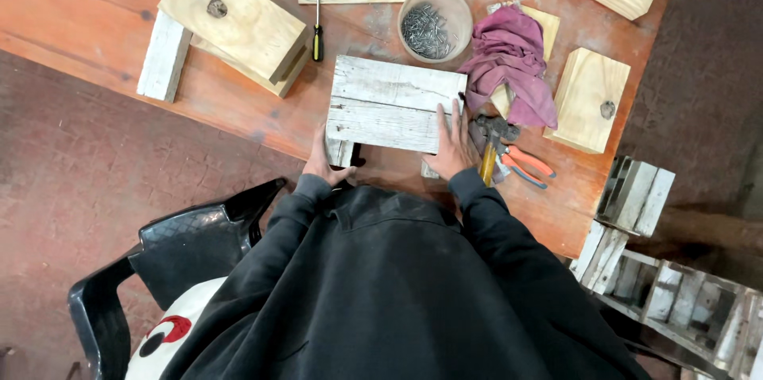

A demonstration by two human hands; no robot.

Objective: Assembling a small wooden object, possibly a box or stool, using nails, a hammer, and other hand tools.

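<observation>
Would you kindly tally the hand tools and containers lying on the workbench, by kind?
Hammer: 1
Pliers with orange handles: 1
Screwdriver with a black and yellow handle: 1
Bowl of nails: 1
Total: 4

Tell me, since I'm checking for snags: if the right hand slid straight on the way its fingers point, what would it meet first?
The right hand lies flat on the grey plank box, fingers pointing up the table. Going on, it would likely meet the purple rag first, with the nail bowl close beside that line; depth is unclear.
</observation>
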